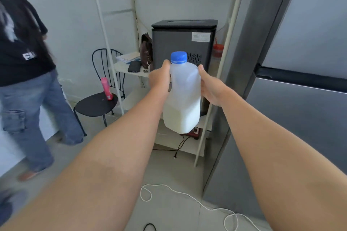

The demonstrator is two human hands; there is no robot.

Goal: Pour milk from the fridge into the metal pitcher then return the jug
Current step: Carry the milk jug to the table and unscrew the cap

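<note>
A translucent plastic milk jug with a blue screw cap hangs upright in mid-air ahead of me, roughly half full of milk. My left hand grips its left side near the handle. My right hand presses against its right side, thumb on the shoulder. The cap is on. The grey fridge stands at the right with its doors shut. No metal pitcher is in view.
A white shelf unit behind the jug carries a dark grey appliance, a phone, papers and a brown bag. A black chair with a pink bottle stands left. A person in jeans walks at far left. A white cord lies on the floor.
</note>
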